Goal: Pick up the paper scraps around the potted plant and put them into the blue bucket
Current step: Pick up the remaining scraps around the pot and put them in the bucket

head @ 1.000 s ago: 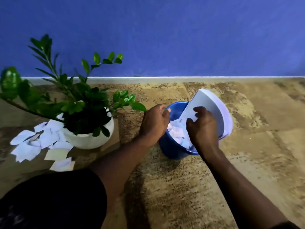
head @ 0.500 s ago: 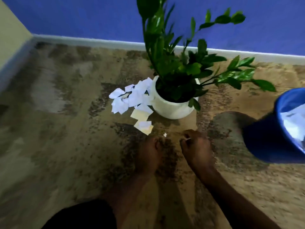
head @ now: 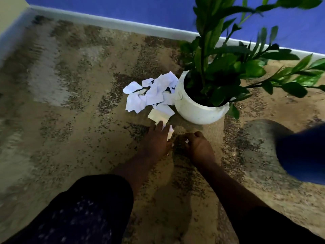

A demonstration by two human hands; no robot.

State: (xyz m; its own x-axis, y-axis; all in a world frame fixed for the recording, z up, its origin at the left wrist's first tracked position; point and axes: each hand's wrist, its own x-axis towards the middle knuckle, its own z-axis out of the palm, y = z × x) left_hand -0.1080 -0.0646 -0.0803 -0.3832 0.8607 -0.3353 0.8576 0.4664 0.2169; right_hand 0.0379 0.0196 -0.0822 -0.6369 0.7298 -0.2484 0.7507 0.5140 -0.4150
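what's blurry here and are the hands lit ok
Head view: the blue bucket at the right edge and the floor on the left are streaked with blur; the paper scraps and white pot are fairly sharp; the left hand and right hand are dim and soft, so finger detail is hard to read.

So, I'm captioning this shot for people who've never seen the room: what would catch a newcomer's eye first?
The heap of torn white paper scraps on the speckled brown floor, lying right against the round white pot with its glossy green plant. Just in front, the left hand lies flat on a pale scrap and the right hand pinches a tiny white bit; the blurred blue bucket sits at the right edge.
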